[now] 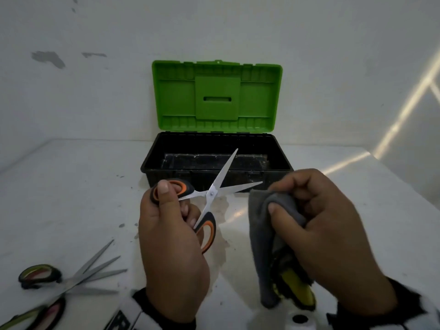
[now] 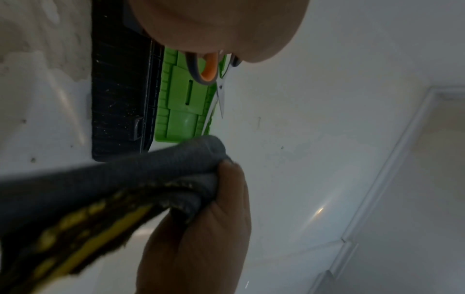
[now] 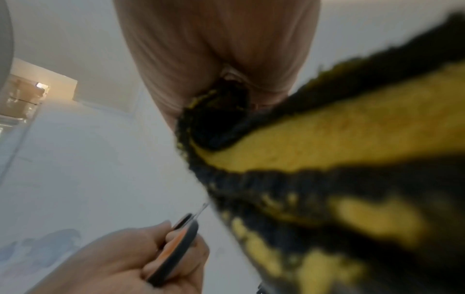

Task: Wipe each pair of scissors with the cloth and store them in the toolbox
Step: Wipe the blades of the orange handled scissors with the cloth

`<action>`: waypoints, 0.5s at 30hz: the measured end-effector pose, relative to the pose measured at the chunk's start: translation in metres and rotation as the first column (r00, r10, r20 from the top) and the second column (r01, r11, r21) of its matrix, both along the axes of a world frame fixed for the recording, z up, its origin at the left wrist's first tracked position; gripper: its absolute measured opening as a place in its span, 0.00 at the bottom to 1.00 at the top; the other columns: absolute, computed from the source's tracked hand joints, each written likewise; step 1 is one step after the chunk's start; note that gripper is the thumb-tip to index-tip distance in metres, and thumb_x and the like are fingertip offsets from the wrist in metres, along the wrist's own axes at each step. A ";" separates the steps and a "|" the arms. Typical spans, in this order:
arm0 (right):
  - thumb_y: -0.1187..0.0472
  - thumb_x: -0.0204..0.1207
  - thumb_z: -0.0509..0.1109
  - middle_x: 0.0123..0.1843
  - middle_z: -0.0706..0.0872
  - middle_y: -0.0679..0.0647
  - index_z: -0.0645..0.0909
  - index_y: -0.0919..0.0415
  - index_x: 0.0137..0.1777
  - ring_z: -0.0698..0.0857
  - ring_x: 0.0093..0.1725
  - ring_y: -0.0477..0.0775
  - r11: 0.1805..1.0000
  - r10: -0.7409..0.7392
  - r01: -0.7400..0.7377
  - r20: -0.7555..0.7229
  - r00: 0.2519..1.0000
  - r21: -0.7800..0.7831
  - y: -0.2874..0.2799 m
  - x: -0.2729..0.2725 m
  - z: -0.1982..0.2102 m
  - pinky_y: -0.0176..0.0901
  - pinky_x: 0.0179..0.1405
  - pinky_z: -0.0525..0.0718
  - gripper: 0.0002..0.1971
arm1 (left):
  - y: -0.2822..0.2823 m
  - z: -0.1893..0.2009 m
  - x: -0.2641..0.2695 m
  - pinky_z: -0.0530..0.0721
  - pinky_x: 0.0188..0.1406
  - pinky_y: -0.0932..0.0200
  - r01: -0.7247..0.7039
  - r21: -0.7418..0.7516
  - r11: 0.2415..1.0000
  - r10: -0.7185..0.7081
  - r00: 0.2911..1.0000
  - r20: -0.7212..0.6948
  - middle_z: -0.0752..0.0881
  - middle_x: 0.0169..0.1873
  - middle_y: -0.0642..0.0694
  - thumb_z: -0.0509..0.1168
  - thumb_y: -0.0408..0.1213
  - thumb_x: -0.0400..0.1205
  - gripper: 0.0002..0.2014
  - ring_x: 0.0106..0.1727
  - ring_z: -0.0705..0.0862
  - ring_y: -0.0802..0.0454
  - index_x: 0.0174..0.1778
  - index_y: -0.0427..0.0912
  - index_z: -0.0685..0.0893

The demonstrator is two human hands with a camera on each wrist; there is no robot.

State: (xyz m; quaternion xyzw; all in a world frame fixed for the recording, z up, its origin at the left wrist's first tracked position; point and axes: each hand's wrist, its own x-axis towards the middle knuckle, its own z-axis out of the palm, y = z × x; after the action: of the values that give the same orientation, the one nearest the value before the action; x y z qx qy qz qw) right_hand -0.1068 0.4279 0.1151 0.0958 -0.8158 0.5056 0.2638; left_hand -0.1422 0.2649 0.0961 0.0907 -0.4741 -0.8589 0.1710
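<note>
Wiping is the step in hand: the orange-handled scissors (image 1: 209, 194) spread open in the left hand (image 1: 171, 248), fingers (image 1: 164, 189) through the handle loops; the right hand (image 1: 326, 225) bunches the cloth (image 1: 269, 225) just beside one blade tip; next, the cloth must close round that blade; beyond both hands waits the open toolbox (image 1: 281, 160).

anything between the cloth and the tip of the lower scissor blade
No. In the head view the blade tip sits right at the top edge of the gray cloth, nothing between them; whether they touch is unclear.
</note>
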 end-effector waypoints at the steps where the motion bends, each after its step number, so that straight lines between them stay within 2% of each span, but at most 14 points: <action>1: 0.62 0.72 0.77 0.45 0.90 0.41 0.81 0.46 0.49 0.89 0.45 0.42 1.000 -0.020 0.020 -0.001 1.000 0.019 -0.008 -0.001 -0.002 0.27 0.39 0.83 0.11 | -0.001 -0.001 0.002 0.59 0.25 0.59 -0.008 -0.011 1.000 0.008 1.000 -0.001 0.70 0.26 0.51 0.55 0.51 0.88 0.18 0.25 0.68 0.57 0.36 0.54 0.82; 4: 0.53 0.72 0.75 0.47 0.87 0.31 0.83 0.43 0.53 0.85 0.51 0.31 0.988 -0.082 0.091 -0.078 0.994 0.123 -0.028 -0.005 -0.007 0.18 0.46 0.78 0.11 | -0.003 -0.002 0.008 0.58 0.24 0.58 -0.021 -0.025 0.999 0.020 1.000 -0.019 0.70 0.25 0.53 0.55 0.52 0.88 0.18 0.25 0.67 0.57 0.34 0.56 0.82; 7: 0.50 0.72 0.74 0.50 0.81 0.26 0.83 0.43 0.57 0.81 0.53 0.24 0.980 -0.061 0.088 -0.149 0.987 0.180 -0.041 -0.009 -0.011 0.15 0.54 0.75 0.13 | -0.003 -0.004 0.012 0.59 0.24 0.57 -0.039 -0.044 0.998 0.038 0.999 -0.019 0.70 0.24 0.54 0.54 0.52 0.88 0.18 0.25 0.66 0.57 0.34 0.56 0.81; 9: 0.52 0.73 0.74 0.50 0.82 0.30 0.84 0.46 0.57 0.80 0.53 0.25 0.965 -0.058 0.107 -0.201 0.978 0.240 -0.048 -0.011 -0.013 0.16 0.56 0.74 0.12 | -0.004 -0.005 0.013 0.60 0.22 0.59 -0.047 -0.021 0.999 0.047 0.999 -0.021 0.70 0.24 0.55 0.54 0.51 0.88 0.18 0.24 0.67 0.58 0.35 0.55 0.81; 12: 0.58 0.72 0.76 0.50 0.86 0.45 0.88 0.56 0.55 0.78 0.51 0.34 0.930 -0.104 0.187 -0.262 0.959 0.316 -0.053 -0.014 -0.017 0.18 0.58 0.74 0.12 | -0.004 -0.004 0.015 0.61 0.21 0.61 -0.058 -0.011 0.998 0.058 0.998 -0.020 0.70 0.22 0.56 0.53 0.50 0.89 0.18 0.23 0.66 0.59 0.36 0.53 0.80; 15: 0.57 0.73 0.74 0.49 0.88 0.51 0.89 0.60 0.53 0.76 0.50 0.33 0.911 -0.124 0.229 -0.303 0.945 0.342 -0.056 -0.017 -0.021 0.15 0.59 0.71 0.11 | -0.004 -0.004 0.016 0.60 0.24 0.59 -0.070 -0.026 0.997 0.070 0.997 -0.021 0.69 0.21 0.57 0.53 0.49 0.89 0.17 0.22 0.65 0.59 0.37 0.52 0.80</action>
State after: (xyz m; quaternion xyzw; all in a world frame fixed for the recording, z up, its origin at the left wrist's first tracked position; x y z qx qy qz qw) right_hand -0.1236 0.3723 0.0941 0.1386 -0.8576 0.2971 0.3963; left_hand -0.1263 0.2613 0.0923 0.0964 -0.4802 -0.8469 0.2070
